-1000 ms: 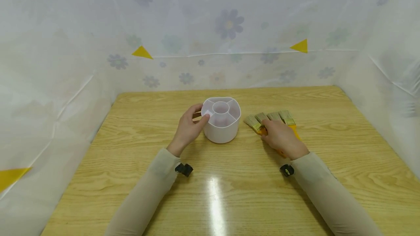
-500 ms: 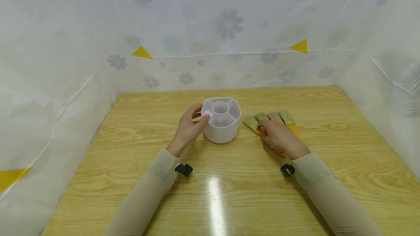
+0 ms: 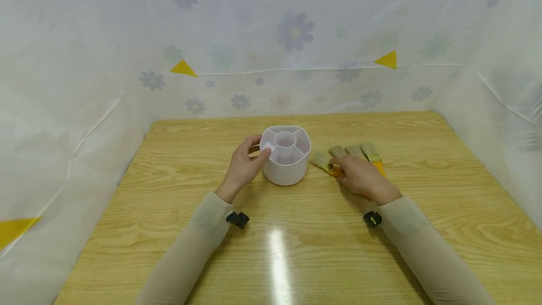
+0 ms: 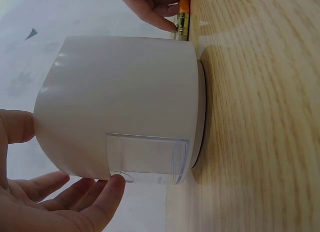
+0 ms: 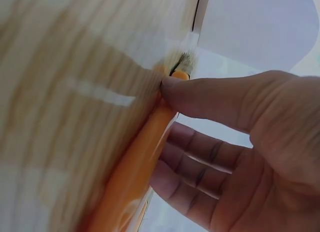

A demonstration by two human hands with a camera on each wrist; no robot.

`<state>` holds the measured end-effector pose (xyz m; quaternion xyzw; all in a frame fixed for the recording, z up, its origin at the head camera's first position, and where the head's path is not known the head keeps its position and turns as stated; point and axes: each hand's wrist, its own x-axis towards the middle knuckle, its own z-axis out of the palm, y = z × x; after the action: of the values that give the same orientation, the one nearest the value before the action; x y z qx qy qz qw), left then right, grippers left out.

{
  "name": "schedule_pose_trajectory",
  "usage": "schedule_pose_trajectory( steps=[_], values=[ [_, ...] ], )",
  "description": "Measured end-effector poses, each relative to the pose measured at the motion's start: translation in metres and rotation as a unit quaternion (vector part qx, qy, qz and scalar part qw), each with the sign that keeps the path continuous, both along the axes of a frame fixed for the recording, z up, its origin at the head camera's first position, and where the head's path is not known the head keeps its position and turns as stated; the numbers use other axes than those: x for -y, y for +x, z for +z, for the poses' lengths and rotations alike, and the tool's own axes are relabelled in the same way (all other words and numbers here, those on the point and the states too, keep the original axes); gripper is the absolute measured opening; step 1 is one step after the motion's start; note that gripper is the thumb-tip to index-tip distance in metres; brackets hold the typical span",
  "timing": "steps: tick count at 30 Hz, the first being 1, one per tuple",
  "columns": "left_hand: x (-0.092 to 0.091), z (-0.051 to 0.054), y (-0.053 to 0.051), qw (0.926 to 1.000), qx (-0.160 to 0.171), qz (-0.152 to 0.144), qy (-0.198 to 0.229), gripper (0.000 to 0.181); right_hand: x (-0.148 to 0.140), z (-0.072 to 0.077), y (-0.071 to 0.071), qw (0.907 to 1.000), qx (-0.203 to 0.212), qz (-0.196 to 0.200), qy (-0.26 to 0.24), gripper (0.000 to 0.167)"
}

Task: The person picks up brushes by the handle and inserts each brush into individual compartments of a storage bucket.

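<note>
A white round organizer (image 3: pixel 285 173) with a central ring and divided compartments stands upright on the table. My left hand (image 3: pixel 242 169) holds its left side, with the thumb at the rim and fingers round the outer wall. The left wrist view shows a small clear panel (image 4: pixel 145 154) low on that wall, touched by a fingertip. Right of the organizer, my right hand (image 3: pixel 365 179) pinches a paintbrush (image 3: pixel 321 160) near its ferrule. Its orange handle (image 5: pixel 137 167) lies along the table in the right wrist view. Several more paintbrushes (image 3: pixel 370 151) lie fanned out beyond this hand, their handles partly hidden.
The wood-grain table (image 3: pixel 203 267) reaches back to a flowered plastic sheet (image 3: pixel 296 32). Similar pale sheeting (image 3: pixel 63 131) hangs along both sides. Yellow triangles (image 3: pixel 184 68) mark the sheets.
The pinched paintbrush has shifted slightly left, its bristles nearer the organizer and farther from the other brushes. The left hand and organizer have stayed in place.
</note>
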<state>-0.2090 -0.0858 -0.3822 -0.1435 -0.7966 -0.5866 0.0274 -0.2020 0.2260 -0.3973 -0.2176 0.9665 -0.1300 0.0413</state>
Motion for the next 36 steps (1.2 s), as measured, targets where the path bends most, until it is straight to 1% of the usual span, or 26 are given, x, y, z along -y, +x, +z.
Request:
schedule_pose_trajectory(
  steps=[1,4,12,20,29,36],
  values=[
    [0.0007,-0.0039,-0.0025,1.0,-0.001,-0.001,0.001,0.049,0.0001,-0.0001,0.0,1.0,-0.001,0.004,0.002,0.043],
    [0.0015,-0.0053,-0.0026,1.0,-0.007,-0.002,0.005,0.049,0.0005,-0.0001,0.0,0.9999,-0.001,0.01,0.008,0.043],
    [0.002,-0.006,-0.0011,0.9999,-0.011,0.001,0.001,0.048,0.0016,0.0001,0.0003,0.9999,-0.004,0.012,0.009,0.042],
    [0.0021,-0.0068,-0.0017,0.9999,-0.015,0.003,-0.005,0.049,0.0012,0.0005,0.0011,0.9999,-0.012,0.0,0.005,0.041],
    [0.0017,-0.0062,-0.001,0.9999,-0.011,0.008,-0.009,0.049,0.0008,0.001,0.001,0.9999,-0.016,0.0,0.002,0.039],
    [0.0019,-0.0054,-0.0013,1.0,-0.007,0.004,-0.004,0.049,-0.0016,0.0027,0.0006,0.9995,-0.029,-0.004,-0.011,0.037]
  ],
)
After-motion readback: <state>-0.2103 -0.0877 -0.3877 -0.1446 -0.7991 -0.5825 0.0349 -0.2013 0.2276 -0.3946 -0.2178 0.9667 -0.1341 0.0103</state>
